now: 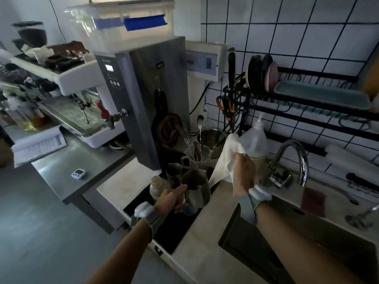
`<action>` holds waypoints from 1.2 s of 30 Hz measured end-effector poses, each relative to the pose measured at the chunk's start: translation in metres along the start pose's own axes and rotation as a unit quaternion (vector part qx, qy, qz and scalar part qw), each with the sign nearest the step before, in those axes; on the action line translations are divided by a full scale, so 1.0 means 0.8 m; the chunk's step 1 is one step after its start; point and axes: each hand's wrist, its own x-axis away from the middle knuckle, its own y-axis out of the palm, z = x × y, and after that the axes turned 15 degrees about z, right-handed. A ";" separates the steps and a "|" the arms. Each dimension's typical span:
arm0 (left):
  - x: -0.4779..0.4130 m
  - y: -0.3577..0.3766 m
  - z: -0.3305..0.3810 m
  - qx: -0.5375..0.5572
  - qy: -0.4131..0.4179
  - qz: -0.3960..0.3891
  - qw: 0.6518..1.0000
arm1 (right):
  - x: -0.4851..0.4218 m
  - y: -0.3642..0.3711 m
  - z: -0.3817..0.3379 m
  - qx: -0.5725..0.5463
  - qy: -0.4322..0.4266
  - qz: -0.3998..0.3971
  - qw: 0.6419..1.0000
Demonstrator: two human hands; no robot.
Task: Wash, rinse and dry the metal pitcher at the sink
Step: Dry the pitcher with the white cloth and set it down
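My left hand (pixel 171 198) grips the handle of the metal pitcher (pixel 198 189), which stands upright over a dark mat left of the sink. My right hand (pixel 244 175) holds a white cloth (pixel 225 158) bunched up, just right of and above the pitcher, apart from it. The cloth hangs down toward the pitcher's rim. The sink (pixel 242 238) lies under my right forearm, and the chrome tap (pixel 295 158) arches at its back.
A steel water boiler (pixel 155 95) stands behind the pitcher. Beside the pitcher are a metal cup (pixel 174 174), a small bottle (pixel 156 186) and a glass of utensils (pixel 198 160). A soap bottle (pixel 256 142) and dish rack (pixel 307 97) sit at the back right. An espresso machine (pixel 67 95) is on the left.
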 end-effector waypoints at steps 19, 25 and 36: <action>-0.017 -0.089 -0.136 -0.041 -0.047 0.052 0.997 | -0.008 0.031 0.024 0.058 -0.028 -0.053 0.997; -0.015 -0.088 -0.166 -0.128 -0.053 0.085 0.987 | -0.009 0.034 0.030 0.073 -0.028 -0.046 0.996; -0.009 -0.068 -0.171 -0.112 -0.079 0.149 0.979 | -0.008 0.023 0.047 0.068 0.010 -0.094 0.993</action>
